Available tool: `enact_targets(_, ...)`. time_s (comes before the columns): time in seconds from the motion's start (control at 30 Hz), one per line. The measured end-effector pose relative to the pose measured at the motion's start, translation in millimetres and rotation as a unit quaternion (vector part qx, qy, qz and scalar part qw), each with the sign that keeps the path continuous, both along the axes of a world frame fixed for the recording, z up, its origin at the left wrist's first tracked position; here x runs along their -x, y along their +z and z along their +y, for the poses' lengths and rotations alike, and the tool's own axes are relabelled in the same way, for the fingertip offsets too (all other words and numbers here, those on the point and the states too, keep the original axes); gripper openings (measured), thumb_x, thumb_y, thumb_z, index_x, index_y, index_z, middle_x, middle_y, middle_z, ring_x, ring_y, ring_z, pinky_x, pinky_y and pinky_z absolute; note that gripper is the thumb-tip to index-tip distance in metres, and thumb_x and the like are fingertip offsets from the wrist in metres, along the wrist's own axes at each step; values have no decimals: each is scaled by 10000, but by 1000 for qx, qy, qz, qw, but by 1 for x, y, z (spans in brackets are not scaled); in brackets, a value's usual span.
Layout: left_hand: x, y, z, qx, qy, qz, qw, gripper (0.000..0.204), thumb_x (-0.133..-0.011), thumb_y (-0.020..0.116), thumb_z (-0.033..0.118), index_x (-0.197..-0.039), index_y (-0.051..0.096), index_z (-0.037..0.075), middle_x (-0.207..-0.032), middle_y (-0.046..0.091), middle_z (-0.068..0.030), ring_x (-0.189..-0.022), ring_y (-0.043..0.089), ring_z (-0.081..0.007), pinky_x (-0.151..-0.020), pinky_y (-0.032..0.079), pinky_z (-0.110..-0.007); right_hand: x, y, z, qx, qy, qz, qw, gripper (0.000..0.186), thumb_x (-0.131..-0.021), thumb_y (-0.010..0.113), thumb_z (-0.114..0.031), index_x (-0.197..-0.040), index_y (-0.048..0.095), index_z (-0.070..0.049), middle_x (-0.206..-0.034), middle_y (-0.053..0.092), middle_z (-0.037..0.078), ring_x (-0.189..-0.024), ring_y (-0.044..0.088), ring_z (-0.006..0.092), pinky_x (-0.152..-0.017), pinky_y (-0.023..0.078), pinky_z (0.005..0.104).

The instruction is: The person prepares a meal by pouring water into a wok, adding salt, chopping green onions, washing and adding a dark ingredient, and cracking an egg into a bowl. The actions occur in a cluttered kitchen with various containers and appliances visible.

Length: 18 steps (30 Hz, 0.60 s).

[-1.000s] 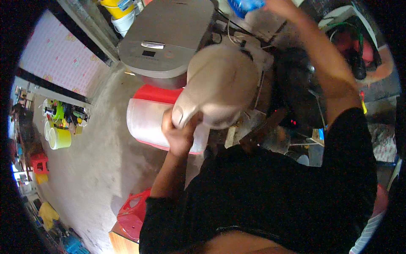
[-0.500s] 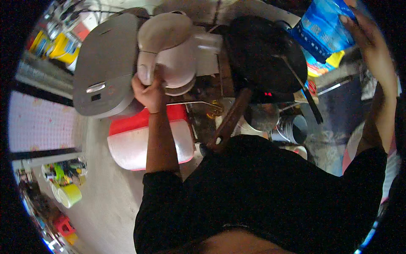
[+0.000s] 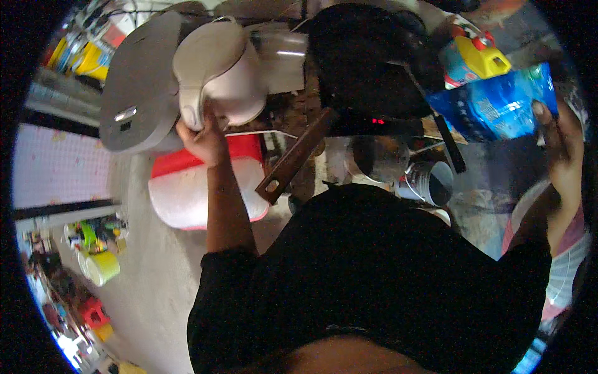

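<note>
My left hand (image 3: pixel 204 138) is closed around the handle of a cream-white kettle (image 3: pixel 240 84), its lid facing up. Whether the kettle rests on something or is lifted, I cannot tell. On the right, my right hand (image 3: pixel 559 137) grips the end of a shiny blue plastic bag (image 3: pixel 492 105). The bag lies sideways in the air, its other end pointing left toward the black wok (image 3: pixel 361 59). A long brown handle (image 3: pixel 296 156) reaches from the wok toward me, and a dark-handled utensil (image 3: pixel 450 143) leans over its right rim.
A grey rice cooker (image 3: pixel 140 87) stands left of the kettle. Below them is a red and white padded item (image 3: pixel 202 190). A yellow bottle (image 3: pixel 476 59) stands beyond the bag, and a bucket (image 3: pixel 430 186) sits lower right. Red digits glow on the cooktop (image 3: pixel 374 126) under the wok.
The blue bag has come down toward me and swung from upright to sideways, uncovering the yellow bottle. My left hand keeps its hold on the kettle, which has shifted slightly left. The view has shifted too.
</note>
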<state>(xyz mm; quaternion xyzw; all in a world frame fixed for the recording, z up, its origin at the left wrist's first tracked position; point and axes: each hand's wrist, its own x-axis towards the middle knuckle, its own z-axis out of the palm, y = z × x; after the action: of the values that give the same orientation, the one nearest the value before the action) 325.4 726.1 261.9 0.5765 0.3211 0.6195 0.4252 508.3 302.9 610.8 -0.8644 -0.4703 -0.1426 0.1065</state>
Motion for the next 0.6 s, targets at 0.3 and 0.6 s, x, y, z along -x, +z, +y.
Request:
enact_targets(0.3, -13, 20, 8, 66, 9, 31, 997, 365, -789, 748, 209, -1019, 566, -9, -912, 635, -71, -797, 581, -142, -735, 488, -290, -66, -36, -64, -84, -66, 129, 986, 280, -984, 521, -276, -1101, 608, -37, -968, 587, 27, -890, 535, 112, -802, 426, 258)
enact_targets(0.6, 3, 25, -4, -72, -6, 82, 994, 642, -788, 760, 182, -1275, 389, -10, -1105, 501, -123, -988, 509, -189, -882, 428, -326, -80, -44, -87, -60, -79, 173, 980, 346, -983, 521, -311, -1163, 596, -26, -1055, 599, 44, -984, 559, 136, -890, 433, 283)
